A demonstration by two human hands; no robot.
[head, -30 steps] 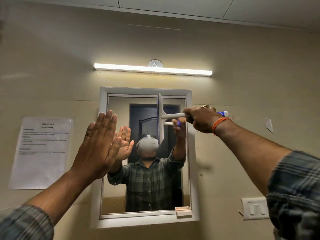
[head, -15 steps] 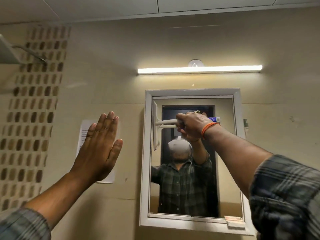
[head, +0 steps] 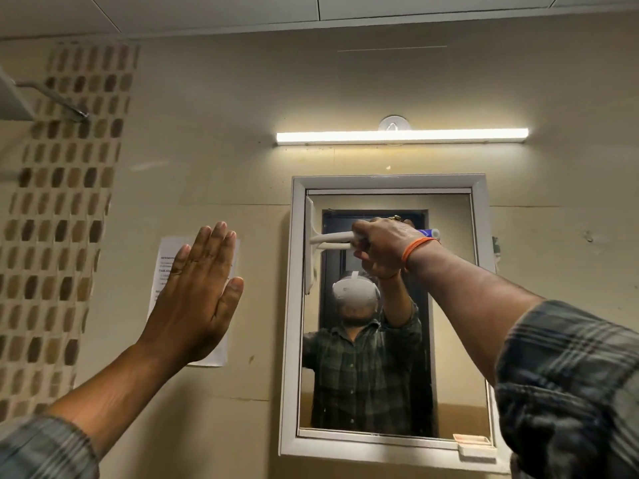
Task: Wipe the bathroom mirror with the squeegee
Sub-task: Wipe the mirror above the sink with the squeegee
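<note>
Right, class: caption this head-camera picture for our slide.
Right hand holds squeegee at mirror's left edge; left hand raised open.

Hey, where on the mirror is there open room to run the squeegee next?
The white squeegee, gripped by the right hand, sits at the glass's upper left edge beside the white-framed mirror frame. Free glass lies below the blade down to the bottom frame, and right of the wrist. The left hand is off the mirror, over the wall paper notice.
</note>
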